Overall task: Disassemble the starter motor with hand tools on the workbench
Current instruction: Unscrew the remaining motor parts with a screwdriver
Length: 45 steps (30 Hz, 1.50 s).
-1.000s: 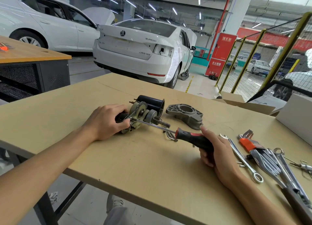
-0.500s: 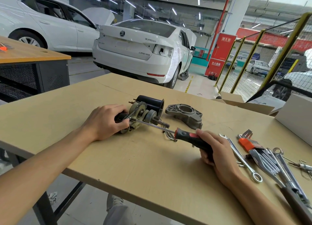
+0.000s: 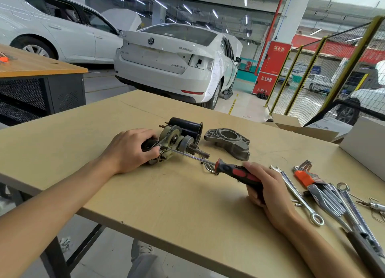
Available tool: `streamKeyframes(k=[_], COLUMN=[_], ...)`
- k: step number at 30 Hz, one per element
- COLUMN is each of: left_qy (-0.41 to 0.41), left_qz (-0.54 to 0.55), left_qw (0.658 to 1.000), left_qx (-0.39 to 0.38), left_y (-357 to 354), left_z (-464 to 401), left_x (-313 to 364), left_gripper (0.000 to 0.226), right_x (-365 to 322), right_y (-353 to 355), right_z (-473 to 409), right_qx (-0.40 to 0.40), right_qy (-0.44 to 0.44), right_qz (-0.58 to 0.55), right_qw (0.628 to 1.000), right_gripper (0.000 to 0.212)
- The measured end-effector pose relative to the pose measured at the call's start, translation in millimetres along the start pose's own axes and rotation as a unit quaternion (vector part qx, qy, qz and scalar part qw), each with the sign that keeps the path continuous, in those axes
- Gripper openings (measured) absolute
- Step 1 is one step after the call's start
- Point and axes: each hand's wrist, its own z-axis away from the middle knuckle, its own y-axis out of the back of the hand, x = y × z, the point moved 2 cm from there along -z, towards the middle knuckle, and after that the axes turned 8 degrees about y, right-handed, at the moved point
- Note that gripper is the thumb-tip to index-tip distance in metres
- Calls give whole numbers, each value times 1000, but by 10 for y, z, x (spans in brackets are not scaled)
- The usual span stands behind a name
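Note:
The partly stripped starter motor (image 3: pixel 177 141) lies on its side on the beige workbench (image 3: pixel 166 204), its pinion shaft pointing right. My left hand (image 3: pixel 130 150) grips its left end, fingers curled round the dark body. My right hand (image 3: pixel 263 189) holds the black-and-red handle of a screwdriver (image 3: pixel 235 172); the shaft runs up-left and its tip meets the motor beside my left fingers. A black cylindrical housing (image 3: pixel 187 126) lies just behind the motor. The grey cast end bracket (image 3: pixel 228 143) sits to the right of it.
Several wrenches (image 3: pixel 298 194), an orange-handled hex key set (image 3: pixel 305 176) and other chrome tools lie at the right of the bench. A white box (image 3: pixel 364 146) and a cardboard carton (image 3: pixel 300 126) stand at the back right. A bent wire clip (image 3: pixel 208 168) lies under the screwdriver shaft.
Hardly anything moved; my right hand shifted its grip slightly on the screwdriver handle while the tip stayed at the motor.

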Motion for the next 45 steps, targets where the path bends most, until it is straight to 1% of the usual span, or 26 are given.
streamKeyframes(k=[3, 9, 13, 15, 19, 24, 25, 26, 28, 29, 31, 34, 35, 38, 41, 43, 45], left_qy=[0, -3, -3, -2, -1, 0, 0, 0, -2, -3, -4, -4, -4, -4, -2, -3, -3], left_qz=[0, 3, 1, -1, -5, -6, -4, -2, -2, -3, -4, -6, -7, -7, -8, -6, -4], left_qw=[1000, 1000, 1000, 1000, 1000, 1000, 1000, 1000, 1000, 1000, 1000, 1000, 1000, 1000, 1000, 1000, 1000], left_qx=[0, -1, 0, 2, -2, -1, -1, -1, -1, -1, 0, 0, -1, -2, -2, -3, -3], left_y=[0, 6, 4, 1, 3, 10, 13, 17, 22, 24, 26, 26, 27, 29, 29, 31, 32], left_z=[4, 6, 5, 8, 8, 14, 16, 18, 20, 21, 21, 23, 23, 21, 20, 18, 18], left_x=[-3, -4, -11, -13, -9, 7, 9, 11, 16, 17, 19, 16, 15, 13, 9, 6, 5], left_gripper=[51, 49, 50, 50, 53, 54, 54, 54, 54, 55, 55, 56, 56, 56, 57, 55, 54], right_x=[-1, 11, 38, 34, 0, 7, 7, 13, 32, 42, 57, 44, 41, 47, 45, 53, 61], right_y=[7, 21, 15, 10, -4, 21, 22, 21, 20, 18, 13, 19, 25, 45, 28, 25, 31], right_z=[-9, -6, 9, 6, -3, -6, -5, -4, -4, -5, -6, -14, -18, -25, -24, -22, -21], right_qx=[4, 5, 8, 9, 3, 14, 14, 13, 12, 14, 17, 23, 25, 36, 17, 1, 0], right_qy=[2, 0, -18, -22, -3, 18, 20, 21, 16, 12, 12, 20, 19, 6, 8, -5, -19], right_qz=[1, -3, 5, 9, 5, 6, 5, 3, 2, 5, 1, -11, -11, -23, -45, -43, -20], right_qw=[1000, 1000, 1000, 1000, 1000, 1000, 1000, 1000, 1000, 1000, 1000, 999, 999, 999, 999, 999, 1000], right_gripper=[39, 25, 43, 45, 33, 15, 15, 21, 41, 45, 40, 19, 19, 27, 29, 43, 49])
